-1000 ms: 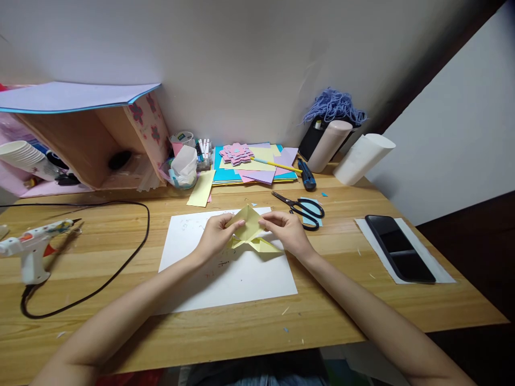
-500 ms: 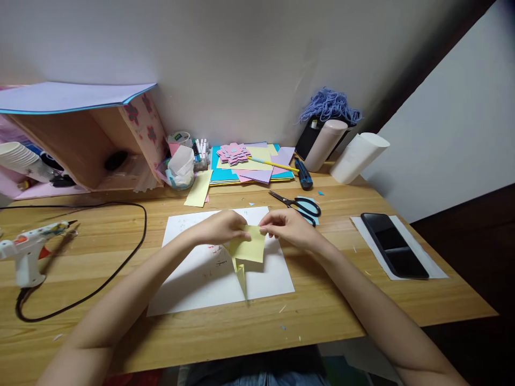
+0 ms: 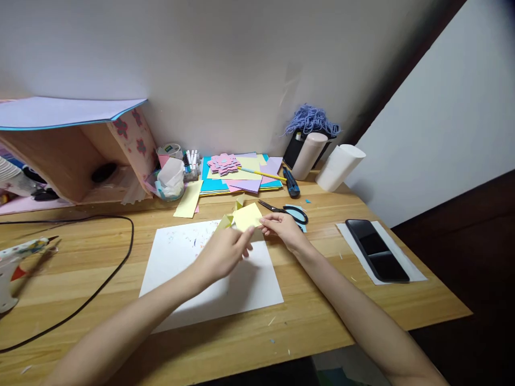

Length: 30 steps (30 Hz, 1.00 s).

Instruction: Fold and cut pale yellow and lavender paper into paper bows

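Observation:
A yellow paper square (image 3: 247,216) with folded strips (image 3: 226,221) sticking out behind and to its left is above the white sheet (image 3: 257,289). My right hand (image 3: 281,229) pinches the square's right corner between thumb and fingers. My left hand (image 3: 227,251) hovers just below the square, fingers loosely bent and apart, fingertips close to its lower edge. Whether they touch the paper is unclear. Pen marks show on the white sheet. Right behind my right hand lie black-handled scissors (image 3: 295,213), partly over a light blue paper piece.
A glue gun (image 3: 16,262) with its black cord lies left. Along the wall are an open box (image 3: 132,155), markers (image 3: 192,161), stacked coloured paper (image 3: 211,186) with a pink paper flower (image 3: 223,164), a utility knife (image 3: 291,182) and white rolls (image 3: 340,167). A phone (image 3: 377,250) lies right.
The yellow paper has been turned over, so its folded strips now point away from me instead of toward me. My left hand has come off its grip and moved nearer. The view has shifted right.

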### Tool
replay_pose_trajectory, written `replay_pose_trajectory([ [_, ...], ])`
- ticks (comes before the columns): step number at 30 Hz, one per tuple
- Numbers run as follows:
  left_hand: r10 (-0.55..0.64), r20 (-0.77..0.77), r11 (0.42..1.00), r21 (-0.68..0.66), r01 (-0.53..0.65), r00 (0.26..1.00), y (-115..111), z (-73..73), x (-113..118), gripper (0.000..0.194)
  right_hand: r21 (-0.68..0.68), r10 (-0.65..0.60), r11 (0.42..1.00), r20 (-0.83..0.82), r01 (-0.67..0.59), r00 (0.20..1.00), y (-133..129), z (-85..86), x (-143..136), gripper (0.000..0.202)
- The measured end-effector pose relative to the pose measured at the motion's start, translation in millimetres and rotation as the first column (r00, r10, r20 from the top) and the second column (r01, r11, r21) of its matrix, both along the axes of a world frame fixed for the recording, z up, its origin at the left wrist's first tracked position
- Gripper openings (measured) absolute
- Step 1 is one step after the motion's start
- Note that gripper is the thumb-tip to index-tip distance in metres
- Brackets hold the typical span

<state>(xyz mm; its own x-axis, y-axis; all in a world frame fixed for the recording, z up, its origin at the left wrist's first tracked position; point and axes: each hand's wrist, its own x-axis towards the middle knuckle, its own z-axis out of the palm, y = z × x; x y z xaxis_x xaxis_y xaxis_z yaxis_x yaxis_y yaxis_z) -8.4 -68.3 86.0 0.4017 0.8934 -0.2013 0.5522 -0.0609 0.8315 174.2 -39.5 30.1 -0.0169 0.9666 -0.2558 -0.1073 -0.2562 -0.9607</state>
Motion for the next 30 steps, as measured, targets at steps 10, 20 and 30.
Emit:
replay_pose_trajectory([
  [10, 0.593, 0.647, 0.773, -0.623, -0.117, 0.480, 20, -58.0, 13, 0.028, -0.111, -0.058, 0.993, -0.167, 0.039, 0.984, -7, -7.3, -11, 0.015],
  [20, 0.419, 0.397, 0.907, -0.225, -0.356, 0.816, 36, -75.5, 5, 0.041, -0.017, 0.105, 0.994, -0.018, -0.106, 0.994, -6, -9.4, -10, 0.030],
  [30, 0.382, 0.553, 0.896, -0.419, -0.150, 0.740, 32, -64.7, 9, 0.036, 0.103, -0.009, 0.995, 0.126, -0.004, 0.992, -2, -15.2, -7, 0.040],
])
